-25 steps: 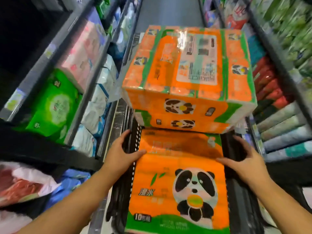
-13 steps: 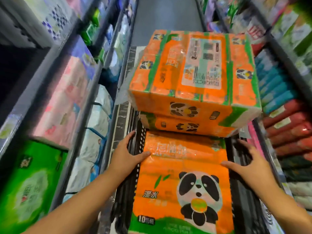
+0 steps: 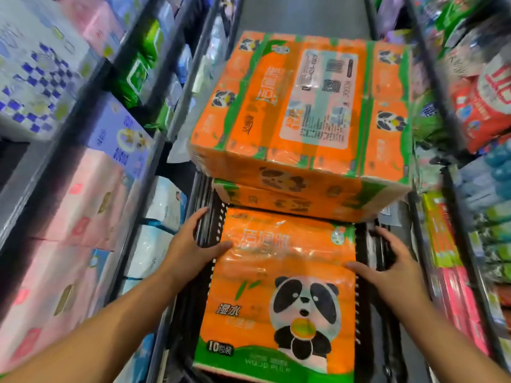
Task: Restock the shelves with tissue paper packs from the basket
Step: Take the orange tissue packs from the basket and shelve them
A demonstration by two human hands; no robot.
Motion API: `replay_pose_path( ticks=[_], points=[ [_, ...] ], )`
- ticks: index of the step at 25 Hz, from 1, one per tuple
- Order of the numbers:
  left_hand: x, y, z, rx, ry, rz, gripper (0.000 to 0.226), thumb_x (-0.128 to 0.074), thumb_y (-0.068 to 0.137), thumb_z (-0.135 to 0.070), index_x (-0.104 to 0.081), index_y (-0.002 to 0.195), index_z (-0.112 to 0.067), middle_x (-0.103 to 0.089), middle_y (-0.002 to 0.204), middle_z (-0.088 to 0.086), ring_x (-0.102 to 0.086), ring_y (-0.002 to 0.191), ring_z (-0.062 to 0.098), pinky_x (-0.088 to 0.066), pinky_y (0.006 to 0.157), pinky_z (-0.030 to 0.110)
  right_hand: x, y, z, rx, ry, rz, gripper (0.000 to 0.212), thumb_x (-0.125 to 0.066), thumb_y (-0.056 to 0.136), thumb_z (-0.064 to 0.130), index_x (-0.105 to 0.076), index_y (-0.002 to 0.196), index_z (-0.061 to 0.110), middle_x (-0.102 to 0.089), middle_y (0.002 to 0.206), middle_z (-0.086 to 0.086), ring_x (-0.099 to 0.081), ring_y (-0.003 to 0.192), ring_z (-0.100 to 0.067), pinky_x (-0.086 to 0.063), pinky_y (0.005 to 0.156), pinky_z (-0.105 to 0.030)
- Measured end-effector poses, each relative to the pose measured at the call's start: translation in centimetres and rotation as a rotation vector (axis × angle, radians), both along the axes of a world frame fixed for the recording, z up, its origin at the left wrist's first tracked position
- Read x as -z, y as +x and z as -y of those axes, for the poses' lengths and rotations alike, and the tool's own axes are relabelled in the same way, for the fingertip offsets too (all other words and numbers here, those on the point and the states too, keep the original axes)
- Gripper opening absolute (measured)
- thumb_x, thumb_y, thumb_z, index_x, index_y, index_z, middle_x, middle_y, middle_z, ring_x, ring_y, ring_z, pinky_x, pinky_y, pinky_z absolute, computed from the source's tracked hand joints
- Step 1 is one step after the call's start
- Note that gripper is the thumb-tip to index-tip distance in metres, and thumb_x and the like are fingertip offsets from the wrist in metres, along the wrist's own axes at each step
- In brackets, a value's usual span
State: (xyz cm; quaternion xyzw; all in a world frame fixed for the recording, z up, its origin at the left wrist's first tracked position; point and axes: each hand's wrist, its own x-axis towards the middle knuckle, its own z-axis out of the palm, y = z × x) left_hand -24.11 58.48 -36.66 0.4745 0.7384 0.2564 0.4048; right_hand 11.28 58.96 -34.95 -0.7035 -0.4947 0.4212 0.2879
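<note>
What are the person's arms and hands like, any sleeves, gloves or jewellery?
The left arm and right arm are bare right to the frame edge, so no sleeves show. The left hand and right hand wear no gloves. No ring, watch or bracelet is visible on either, and there are no markings.

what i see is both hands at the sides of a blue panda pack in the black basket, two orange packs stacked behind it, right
Not quite: the head view shows an orange panda pack, not blue. The rest holds: left hand and right hand at its sides, black basket, two orange packs behind.
</note>
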Motion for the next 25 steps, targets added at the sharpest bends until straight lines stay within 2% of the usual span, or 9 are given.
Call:
replay_pose_path(
  ticks=[2,3,8,10,15,18,21,23,25],
  points=[
    [2.0,-1.7,-4.4,0.025,-0.022,0.001,0.092,-0.084,0.064,-0.04,-0.036,0.141,-0.035,-0.049,0.123,-0.024,-0.05,0.106,-0.008,-0.038,0.086,0.008,1.8,-1.6,-4.9,-0.012,-0.039,-0.002,0.087,-0.087,0.058,0.024,-0.048,0.136,0.025,-0.047,0.117,0.01,-0.041,0.108,-0.005,-0.034,0.09,-0.024],
    [3.2,-2.6,-6.3,0.029,-0.041,-0.001,0.091,-0.084,0.065,-0.039,-0.035,0.141,-0.034,-0.048,0.12,-0.026,-0.049,0.104,-0.009,-0.036,0.085,0.007,3.0,-2.6,-7.1,-0.017,-0.056,-0.003,0.085,-0.087,0.06,0.021,-0.047,0.136,0.025,-0.046,0.116,0.011,-0.041,0.107,-0.005,-0.033,0.09,-0.023],
    [10.8,-8.3,-15.2,0.05,-0.115,-0.075,0.098,-0.085,0.064,-0.04,-0.03,0.144,-0.034,-0.044,0.13,-0.013,-0.044,0.119,0.007,-0.037,0.099,0.026,10.5,-8.7,-15.3,0.005,-0.093,-0.001,0.087,-0.086,0.062,0.018,-0.045,0.138,0.024,-0.046,0.12,0.012,-0.041,0.108,-0.003,-0.032,0.091,-0.021],
    [14.3,-10.8,-18.1,0.066,-0.131,-0.092,0.099,-0.085,0.065,-0.039,-0.028,0.146,-0.033,-0.043,0.137,-0.011,-0.042,0.126,0.01,-0.036,0.101,0.028,14.4,-11.1,-17.8,0.021,-0.088,0.003,0.087,-0.085,0.062,0.016,-0.045,0.139,0.022,-0.044,0.12,0.012,-0.039,0.11,-0.002,-0.031,0.093,-0.021],
    [22.9,-16.3,-23.7,0.056,-0.2,-0.02,0.101,-0.087,0.062,-0.038,-0.028,0.143,-0.037,-0.046,0.125,-0.019,-0.047,0.12,0.007,-0.039,0.1,0.028,24.7,-16.3,-23.5,-0.001,-0.103,0.018,0.088,-0.086,0.06,0.018,-0.046,0.138,0.021,-0.047,0.118,0.011,-0.042,0.109,-0.003,-0.034,0.093,-0.023],
    [27.4,-18.9,-25.5,0.051,-0.224,0.002,0.101,-0.086,0.052,-0.055,-0.029,0.134,-0.047,-0.051,0.133,-0.01,-0.052,0.122,0.012,-0.042,0.106,0.04,29.8,-18.3,-25.6,-0.006,-0.115,0.012,0.09,-0.086,0.059,0.022,-0.045,0.139,0.022,-0.05,0.121,0.01,-0.046,0.112,-0.006,-0.036,0.095,-0.025],
    [31.1,-21.4,-26.7,0.039,-0.246,-0.003,0.11,-0.08,0.038,-0.073,-0.029,0.132,-0.047,-0.051,0.133,-0.01,-0.052,0.121,0.011,-0.041,0.106,0.038,34.1,-20.8,-27.1,-0.044,-0.113,0.026,0.089,-0.085,0.062,0.023,-0.044,0.14,0.023,-0.049,0.122,0.011,-0.045,0.113,-0.005,-0.036,0.095,-0.024],
    [33.2,-22.9,-27.2,0.035,-0.263,-0.014,0.111,-0.083,0.043,-0.066,-0.03,0.137,-0.042,-0.051,0.128,-0.013,-0.052,0.118,0.008,-0.041,0.106,0.035,36.2,-22.4,-27.9,-0.056,-0.137,0.003,0.089,-0.085,0.062,0.023,-0.043,0.14,0.025,-0.048,0.121,0.012,-0.045,0.114,-0.006,-0.037,0.095,-0.025],
    [34.7,-24.0,-27.3,0.032,-0.274,-0.025,0.106,-0.088,0.054,-0.045,-0.03,0.142,-0.034,-0.048,0.124,-0.015,-0.05,0.116,0.006,-0.039,0.107,0.034,37.7,-23.5,-28.1,-0.061,-0.143,-0.006,0.089,-0.084,0.061,0.024,-0.043,0.14,0.027,-0.048,0.122,0.011,-0.045,0.114,-0.008,-0.038,0.097,-0.027]
  ],
)
